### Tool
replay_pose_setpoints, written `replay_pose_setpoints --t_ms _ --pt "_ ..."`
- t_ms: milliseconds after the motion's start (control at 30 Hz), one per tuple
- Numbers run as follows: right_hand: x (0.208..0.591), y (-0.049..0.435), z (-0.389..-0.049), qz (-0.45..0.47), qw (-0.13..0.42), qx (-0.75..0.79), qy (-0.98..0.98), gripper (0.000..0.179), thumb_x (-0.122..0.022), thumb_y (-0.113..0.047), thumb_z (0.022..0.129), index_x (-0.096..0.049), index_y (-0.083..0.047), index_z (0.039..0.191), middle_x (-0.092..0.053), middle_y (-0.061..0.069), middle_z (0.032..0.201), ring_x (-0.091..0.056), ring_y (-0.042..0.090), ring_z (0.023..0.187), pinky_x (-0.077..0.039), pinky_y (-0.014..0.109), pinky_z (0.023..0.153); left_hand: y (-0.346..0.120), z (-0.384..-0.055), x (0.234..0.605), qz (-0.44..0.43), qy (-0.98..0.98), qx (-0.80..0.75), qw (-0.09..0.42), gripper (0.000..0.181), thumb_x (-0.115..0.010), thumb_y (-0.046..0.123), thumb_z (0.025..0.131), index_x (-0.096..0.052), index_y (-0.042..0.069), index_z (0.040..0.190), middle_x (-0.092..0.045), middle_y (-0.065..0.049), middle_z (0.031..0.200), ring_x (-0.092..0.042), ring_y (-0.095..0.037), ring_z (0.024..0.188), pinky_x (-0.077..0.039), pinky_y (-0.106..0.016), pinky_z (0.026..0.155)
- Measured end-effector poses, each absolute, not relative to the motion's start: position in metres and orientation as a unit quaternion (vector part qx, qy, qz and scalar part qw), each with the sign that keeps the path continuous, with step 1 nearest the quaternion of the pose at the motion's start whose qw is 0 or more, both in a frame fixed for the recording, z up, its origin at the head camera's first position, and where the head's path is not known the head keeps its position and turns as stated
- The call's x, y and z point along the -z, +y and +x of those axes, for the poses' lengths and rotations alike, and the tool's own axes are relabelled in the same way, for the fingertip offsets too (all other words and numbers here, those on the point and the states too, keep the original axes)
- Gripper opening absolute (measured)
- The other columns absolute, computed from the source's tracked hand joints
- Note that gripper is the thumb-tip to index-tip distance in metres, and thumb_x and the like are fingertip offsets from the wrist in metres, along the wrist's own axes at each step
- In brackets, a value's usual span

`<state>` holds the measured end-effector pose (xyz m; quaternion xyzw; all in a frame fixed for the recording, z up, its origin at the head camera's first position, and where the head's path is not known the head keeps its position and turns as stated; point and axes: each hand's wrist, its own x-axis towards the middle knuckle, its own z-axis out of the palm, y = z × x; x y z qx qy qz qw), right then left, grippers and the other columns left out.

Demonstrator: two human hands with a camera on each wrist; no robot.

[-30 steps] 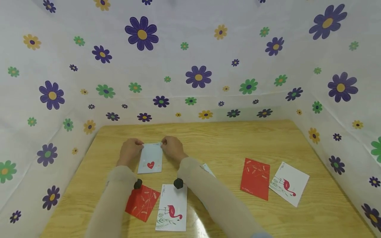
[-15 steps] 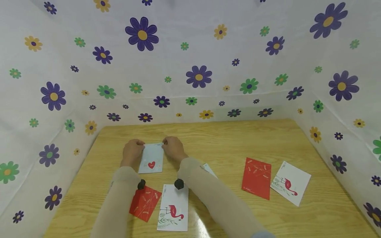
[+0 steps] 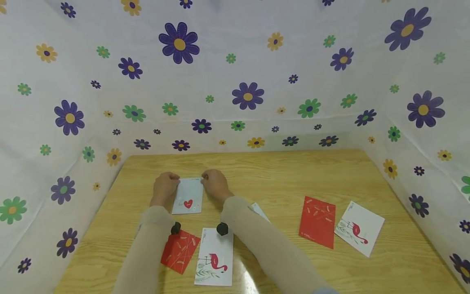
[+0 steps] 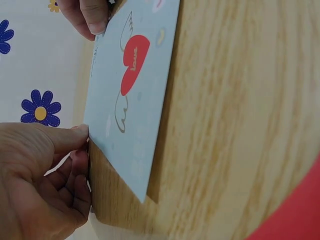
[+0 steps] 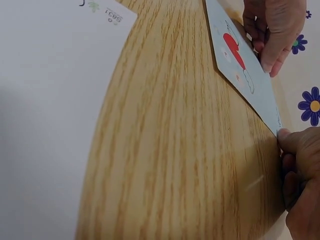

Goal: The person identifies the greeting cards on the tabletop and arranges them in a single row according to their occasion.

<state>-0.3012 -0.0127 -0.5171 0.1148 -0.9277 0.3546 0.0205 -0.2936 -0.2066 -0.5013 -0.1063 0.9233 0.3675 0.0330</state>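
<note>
A light blue card (image 3: 189, 192) with a red winged heart lies toward the back left of the table. My left hand (image 3: 164, 188) pinches its far left corner between thumb and fingers. At the far right corner, my right hand (image 3: 216, 186) pinches it the same way. In the left wrist view the heart (image 4: 134, 64) bears the word "love", and the card's near edge casts a shadow on the wood. The right wrist view shows the card (image 5: 240, 65) from its other side, with both thumbs on its far edge.
Closer to me lie a red card (image 3: 180, 251) and a white flamingo card (image 3: 214, 261). Another pale card (image 3: 261, 212) is partly hidden under my right forearm. Farther right lie a second red card (image 3: 317, 222) and a second flamingo card (image 3: 360, 228). Flowered cloth (image 3: 220, 81) encloses the table (image 3: 271, 175).
Both hands keep their hold on the blue card's far corners. The whole head view shifts slightly to the right; the cards stay in place on the table.
</note>
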Motion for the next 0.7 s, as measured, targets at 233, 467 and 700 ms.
replay_pose_setpoints --t_ms 233,467,700 --pt "0.517 -0.012 -0.300 0.116 0.017 -0.365 -0.924 0.020 -0.070 -0.013 0.099 -0.076 -0.003 0.115 -0.075 0.009 0.115 -0.069 0.024 0.109 -0.055 0.037 0.092 -0.208 -0.294 0.503 -0.117 0.916 -0.382 0.046 0.026 -0.055 0.012 0.106 -0.066 -0.001 0.125 -0.062 -0.023 0.130 -0.055 -0.040 0.122 -0.042 -0.054 0.110" --pt "0.511 -0.005 -0.299 0.117 -0.033 -0.429 -0.895 0.028 -0.064 -0.016 0.103 -0.071 -0.002 0.127 -0.071 0.011 0.121 -0.066 0.022 0.110 -0.054 0.037 0.094 -0.210 -0.293 0.502 -0.098 0.915 -0.388 0.039 0.028 -0.055 0.013 0.105 -0.065 -0.003 0.127 -0.063 -0.025 0.130 -0.056 -0.041 0.122 -0.043 -0.054 0.108" --pt "0.484 0.028 -0.305 0.166 -0.123 -0.500 -0.841 0.038 -0.060 -0.019 0.106 -0.062 0.004 0.137 -0.068 0.015 0.121 -0.068 0.026 0.097 -0.057 0.033 0.082 -0.215 -0.287 0.485 -0.070 0.912 -0.403 0.023 0.040 -0.052 0.022 0.108 -0.057 -0.004 0.138 -0.060 -0.026 0.132 -0.057 -0.041 0.119 -0.047 -0.053 0.103"
